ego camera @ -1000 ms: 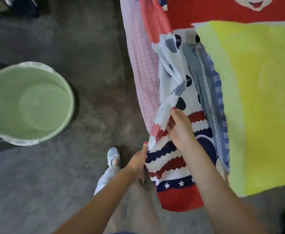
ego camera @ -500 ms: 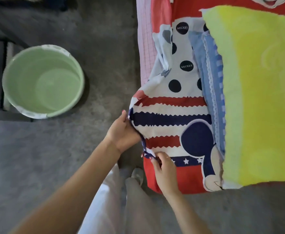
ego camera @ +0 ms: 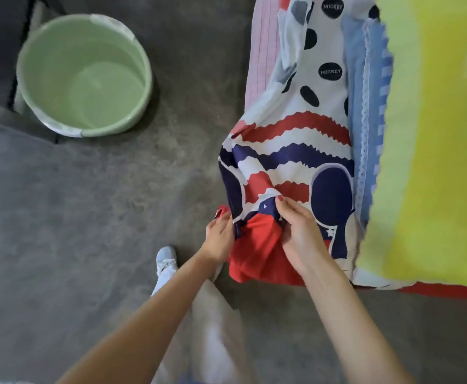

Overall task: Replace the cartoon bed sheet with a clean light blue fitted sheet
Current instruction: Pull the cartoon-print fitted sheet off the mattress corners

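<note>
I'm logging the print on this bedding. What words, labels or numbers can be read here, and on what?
"MICKEY": white letters in a black dot on the cartoon sheet, near the top edge, at.
"MICKEY": again in a second black dot lower down, at.
The other black dots show no letters.
Nothing readable on the green bucket, the yellow towel or the blue cloth.

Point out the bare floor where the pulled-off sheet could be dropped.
Bare grey floor lies between the green basin and the bed corner, left of the shoe. The basin looks empty too. It is crowded where both hands bunch the cartoon sheet.
</note>
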